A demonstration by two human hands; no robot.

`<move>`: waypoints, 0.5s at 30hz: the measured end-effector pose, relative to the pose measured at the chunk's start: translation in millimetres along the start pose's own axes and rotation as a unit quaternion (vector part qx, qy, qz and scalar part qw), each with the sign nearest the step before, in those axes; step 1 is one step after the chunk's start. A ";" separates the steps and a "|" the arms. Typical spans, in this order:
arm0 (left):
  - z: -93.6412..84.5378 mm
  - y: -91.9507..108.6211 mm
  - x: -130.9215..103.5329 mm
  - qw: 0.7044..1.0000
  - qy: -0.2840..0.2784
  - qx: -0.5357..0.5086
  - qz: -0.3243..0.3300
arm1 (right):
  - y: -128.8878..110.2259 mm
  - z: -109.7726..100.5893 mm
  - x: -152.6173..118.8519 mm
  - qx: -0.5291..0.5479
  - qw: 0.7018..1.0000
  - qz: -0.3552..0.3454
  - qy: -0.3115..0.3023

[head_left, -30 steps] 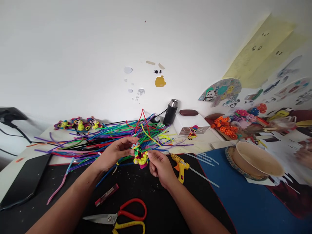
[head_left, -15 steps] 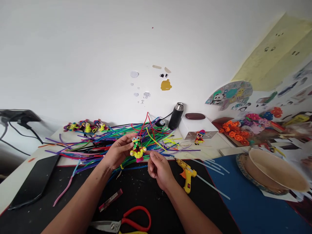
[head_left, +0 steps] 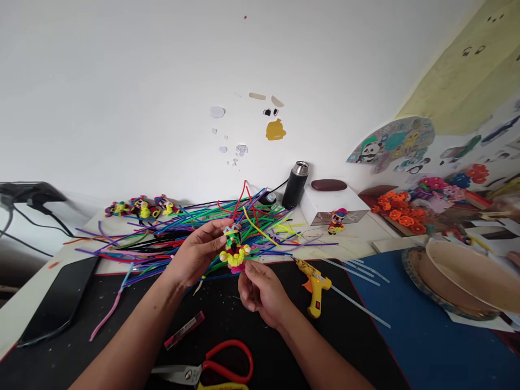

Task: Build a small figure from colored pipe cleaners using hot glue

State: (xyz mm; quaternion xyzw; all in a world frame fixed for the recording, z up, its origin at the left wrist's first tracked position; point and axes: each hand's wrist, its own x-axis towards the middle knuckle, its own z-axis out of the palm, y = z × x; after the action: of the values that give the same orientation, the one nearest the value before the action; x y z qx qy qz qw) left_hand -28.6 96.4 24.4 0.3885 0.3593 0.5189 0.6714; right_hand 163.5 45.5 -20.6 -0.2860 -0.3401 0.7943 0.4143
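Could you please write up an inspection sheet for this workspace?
Surface: black mat with pale specks, beside a blue mat.
Work items: small figure, largely green and yellow, held up.
Clutter: pipe cleaners heaped behind the black mat; scissors and yellow glue gun on it.
Hands: left hand holds the small figure; right hand at its base, contact unclear.
Cables: black cables at the wall outlet, far left.
Surroundings: white wall with stickers; thermos against it.
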 end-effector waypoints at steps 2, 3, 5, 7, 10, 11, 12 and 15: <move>-0.6 -2.2 -0.1 1.000 0.001 0.002 0.000 | 0.2 -0.6 -0.5 0.012 1.000 0.001 -0.006; -0.6 -3.1 -0.2 1.000 0.001 0.004 0.000 | 0.0 -0.7 -0.9 0.018 1.000 0.002 -0.008; 0.7 -4.1 -0.6 1.000 0.000 0.007 0.002 | -0.9 -0.4 -1.8 0.028 1.000 0.008 -0.011; 3.4 -4.7 -1.4 1.000 -0.001 0.007 0.001 | -1.9 0.4 -2.5 0.038 0.999 0.016 -0.019; 8.1 -5.8 -2.4 1.000 0.007 -0.001 -0.007 | -2.9 1.3 -3.0 0.059 0.998 0.023 -0.029; 9.3 -6.4 -2.4 1.000 0.012 -0.006 -0.010 | -3.3 1.3 -2.9 0.068 0.997 0.023 -0.029; 10.3 -7.0 -2.4 1.000 0.018 -0.013 -0.012 | -3.8 1.1 -2.8 0.076 0.996 0.023 -0.027; 11.6 -8.6 -2.4 0.999 0.035 -0.030 -0.008 | -5.8 -0.8 -1.8 0.091 0.996 0.014 -0.011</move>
State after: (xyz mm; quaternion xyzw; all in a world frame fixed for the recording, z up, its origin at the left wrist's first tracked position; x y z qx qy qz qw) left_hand -15.3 91.0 22.0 0.3468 0.3701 0.5371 0.6740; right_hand 167.7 46.7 -16.2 -0.2428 -0.2667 0.8311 0.4233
